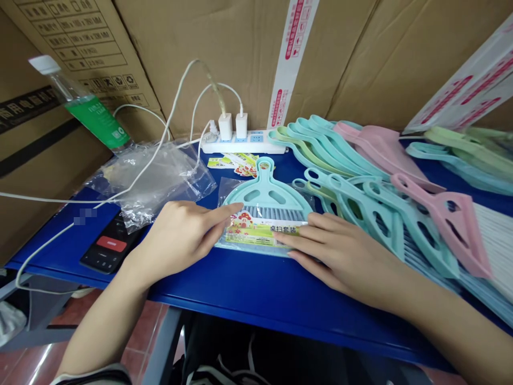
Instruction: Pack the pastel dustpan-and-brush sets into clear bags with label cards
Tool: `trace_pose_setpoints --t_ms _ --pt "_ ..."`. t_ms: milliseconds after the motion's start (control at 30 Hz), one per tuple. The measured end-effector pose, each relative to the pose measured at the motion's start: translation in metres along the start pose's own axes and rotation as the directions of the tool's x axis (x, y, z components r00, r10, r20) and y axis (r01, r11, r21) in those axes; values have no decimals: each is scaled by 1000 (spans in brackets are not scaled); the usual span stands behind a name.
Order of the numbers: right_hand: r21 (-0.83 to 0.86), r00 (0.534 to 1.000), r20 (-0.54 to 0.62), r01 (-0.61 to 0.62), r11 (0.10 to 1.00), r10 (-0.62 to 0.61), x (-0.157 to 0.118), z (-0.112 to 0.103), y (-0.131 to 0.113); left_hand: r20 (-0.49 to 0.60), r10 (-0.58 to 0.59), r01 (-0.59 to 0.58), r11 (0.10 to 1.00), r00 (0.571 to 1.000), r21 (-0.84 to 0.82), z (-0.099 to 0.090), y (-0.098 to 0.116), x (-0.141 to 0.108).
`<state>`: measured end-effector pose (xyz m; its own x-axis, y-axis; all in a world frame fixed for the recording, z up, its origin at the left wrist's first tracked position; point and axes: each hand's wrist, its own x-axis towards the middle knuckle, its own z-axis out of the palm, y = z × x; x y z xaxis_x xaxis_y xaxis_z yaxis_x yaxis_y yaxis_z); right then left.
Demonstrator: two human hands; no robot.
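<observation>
A turquoise brush and dustpan set (260,191) lies flat in a clear plastic bag on the blue table, its handle pointing away from me. A printed card (260,231) with a red mushroom picture covers its near part. My left hand (186,235) touches the bag's left side with the index finger stretched out and the other fingers curled, holding nothing that shows. On the right side of the bag, my right hand (340,251) rests with its fingers spread across the card's edge.
Dustpans (324,141) and brushes (385,214) are piled at the right. Loose cards (240,163) lie before a white power strip (256,141). Clear bags (156,171), a bottle (98,120), a phone (110,246) and white cables are at the left. Cardboard boxes (228,43) stand behind.
</observation>
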<state>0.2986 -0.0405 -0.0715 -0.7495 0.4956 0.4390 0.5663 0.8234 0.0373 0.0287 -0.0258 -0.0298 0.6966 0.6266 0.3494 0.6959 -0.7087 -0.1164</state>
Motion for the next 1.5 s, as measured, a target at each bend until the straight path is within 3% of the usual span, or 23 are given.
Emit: trace_pose_setpoints --t_ms 167,333,500,933,1200,1300,1500 --pt "-6 1000 6 2 1000 -1 0 1 0 -75 -2 1 1000 997 -11 -2 0 0" --pt "-10 1000 18 3 1000 -3 0 -1 0 55 44 -48 997 998 67 -1 0 1" --pt "-2 999 30 -16 1000 16 -1 0 -1 205 -32 1 989 978 150 0 0 -1" --pt "20 1000 14 -14 1000 14 -2 2 1 215 -57 0 966 975 259 2 12 -2" --pt "11 1000 17 -3 1000 3 -1 1 -2 428 -207 61 943 880 328 -4 13 8" --pt "38 999 35 -24 999 23 -3 1 -1 421 -228 105 949 878 296 -5 14 8" --pt "98 996 65 -63 993 57 -3 0 -1 291 -249 187 956 924 225 -6 8 3"
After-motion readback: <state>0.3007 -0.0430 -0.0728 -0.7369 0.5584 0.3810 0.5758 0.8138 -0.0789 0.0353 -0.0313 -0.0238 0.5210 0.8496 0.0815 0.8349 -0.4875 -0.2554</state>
